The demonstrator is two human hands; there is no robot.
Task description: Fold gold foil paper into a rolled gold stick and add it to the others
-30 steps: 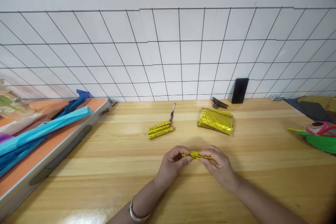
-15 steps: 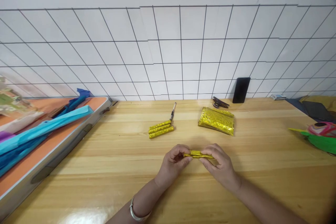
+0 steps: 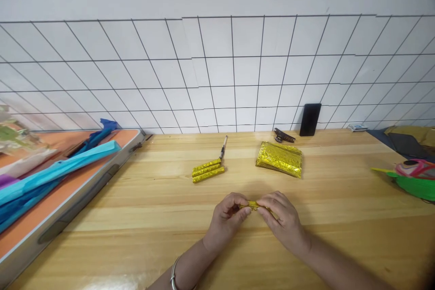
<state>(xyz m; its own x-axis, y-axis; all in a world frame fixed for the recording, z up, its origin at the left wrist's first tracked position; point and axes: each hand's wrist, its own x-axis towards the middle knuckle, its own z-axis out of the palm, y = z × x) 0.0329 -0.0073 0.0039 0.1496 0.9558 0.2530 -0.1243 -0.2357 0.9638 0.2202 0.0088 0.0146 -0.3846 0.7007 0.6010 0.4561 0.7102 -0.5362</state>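
A narrow strip of shiny gold foil (image 3: 253, 204) is pinched between my two hands over the wooden table. My left hand (image 3: 229, 217) closes thumb and fingers on its left end, and a silver bangle circles that wrist. The right end is gripped by my right hand (image 3: 283, 219), whose fingers cover much of it. Beyond my left hand, several gold foil rolls (image 3: 208, 174) lie side by side, touching a pen (image 3: 223, 147). A flat stack of gold foil sheets (image 3: 279, 158) rests beyond my right hand.
A dark hair clip (image 3: 284, 136) and an upright black phone (image 3: 310, 119) stand near the tiled wall. An orange board (image 3: 129, 136) with blue and turquoise paper (image 3: 68, 163) fills the left side. A green and pink item (image 3: 416, 181) lies at the right edge.
My fingers have come closer together on the foil strip, and less of it shows between them. The view has shifted slightly.
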